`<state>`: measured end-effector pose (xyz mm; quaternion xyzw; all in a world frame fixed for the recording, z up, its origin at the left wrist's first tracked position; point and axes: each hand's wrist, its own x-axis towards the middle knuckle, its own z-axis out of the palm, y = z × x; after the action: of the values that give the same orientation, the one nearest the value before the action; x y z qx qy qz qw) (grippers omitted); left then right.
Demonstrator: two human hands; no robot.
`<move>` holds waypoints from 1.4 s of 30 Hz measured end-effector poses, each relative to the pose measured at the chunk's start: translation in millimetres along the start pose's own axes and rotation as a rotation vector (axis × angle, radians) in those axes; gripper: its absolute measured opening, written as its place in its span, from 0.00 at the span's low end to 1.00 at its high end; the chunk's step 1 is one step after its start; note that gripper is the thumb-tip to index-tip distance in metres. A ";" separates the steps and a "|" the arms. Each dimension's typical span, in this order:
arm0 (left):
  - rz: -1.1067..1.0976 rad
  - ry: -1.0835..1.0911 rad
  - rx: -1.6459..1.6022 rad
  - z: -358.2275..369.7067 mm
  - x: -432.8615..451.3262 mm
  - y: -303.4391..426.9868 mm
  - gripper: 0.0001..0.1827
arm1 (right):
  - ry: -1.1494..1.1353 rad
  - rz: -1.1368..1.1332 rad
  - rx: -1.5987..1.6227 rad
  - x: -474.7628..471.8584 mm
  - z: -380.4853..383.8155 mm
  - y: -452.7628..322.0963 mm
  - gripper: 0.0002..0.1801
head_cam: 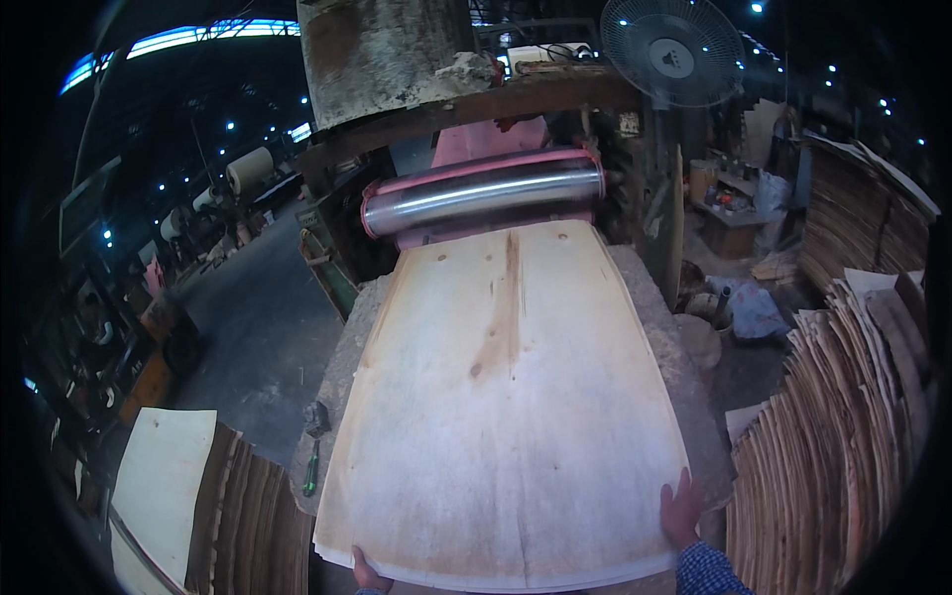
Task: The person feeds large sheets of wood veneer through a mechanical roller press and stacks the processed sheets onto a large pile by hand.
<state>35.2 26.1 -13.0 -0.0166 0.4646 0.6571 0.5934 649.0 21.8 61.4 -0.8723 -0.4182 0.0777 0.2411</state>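
A thin stack of pale wood veneer sheets (pixel 513 416) lies before me on a worn machine table, its far edge close to a shiny metal roller (pixel 491 195). My left hand (pixel 370 571) is at the near left edge of the sheets, thumb on top and the other fingers hidden beneath. At the near right corner, my right hand (pixel 681 512) rests against the side edge with its fingers spread. Pink liquid coats the roller's ends, and a pink sheet (pixel 487 143) shows behind it.
A green-handled screwdriver (pixel 310 470) and a dark object (pixel 317 418) lie on the table's left edge. Veneer stacks stand at the left (pixel 253 513) and right (pixel 818 446). A fan (pixel 672 56) is at the upper right. A forklift (pixel 152 357) is at the far left.
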 end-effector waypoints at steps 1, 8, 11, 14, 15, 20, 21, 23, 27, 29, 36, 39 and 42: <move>-0.005 0.018 -0.003 5.5 -2.3 -0.5 0.36 | 0.006 -0.012 0.010 -0.4 0.3 1.9 0.35; 0.097 -0.204 0.042 -8.7 2.8 -1.3 0.34 | 0.041 -0.043 0.036 2.5 3.2 2.9 0.34; 0.088 -0.179 0.032 7.3 -5.3 0.4 0.34 | 0.061 -0.047 0.035 3.0 0.2 1.0 0.33; 0.082 -0.225 -0.039 8.8 -10.6 2.1 0.33 | 0.061 -0.055 0.051 2.8 -4.4 -6.0 0.33; 0.080 -0.214 -0.027 8.4 -9.7 1.7 0.33 | 0.058 -0.052 0.051 1.6 -6.6 -5.6 0.32; 0.065 -0.180 -0.027 15.6 -17.4 5.0 0.32 | 0.095 -0.078 0.032 0.3 -6.2 -3.6 0.32; 0.091 -0.181 -0.025 14.9 -21.0 6.8 0.32 | 0.090 -0.086 0.043 -0.1 -5.6 -4.9 0.32; 0.139 -0.168 -0.013 10.1 -22.7 8.2 0.32 | 0.081 -0.089 0.127 8.6 -1.4 -5.2 0.34; 0.015 -0.065 -0.024 45.9 -36.2 7.5 0.32 | -0.033 -0.005 0.324 9.4 -48.3 -4.9 0.36; 0.069 -0.128 -0.049 39.0 -43.0 9.7 0.32 | -0.126 0.001 0.570 36.7 -30.8 25.7 0.34; 0.018 -0.116 -0.158 33.6 -35.2 10.5 0.32 | -0.584 0.247 0.835 53.3 -64.8 13.2 0.28; -0.044 -0.221 -0.233 51.1 -48.7 2.5 0.31 | -0.532 0.211 0.777 51.0 -78.7 0.7 0.28; -0.057 -0.325 -0.243 53.9 -62.2 -13.5 0.31 | -0.550 0.217 0.791 48.6 -83.2 -7.4 0.28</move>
<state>92.8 10.7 45.3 0.0051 0.2796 0.6852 0.6725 702.9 33.4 140.7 -0.6994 -0.3118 0.4827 0.4250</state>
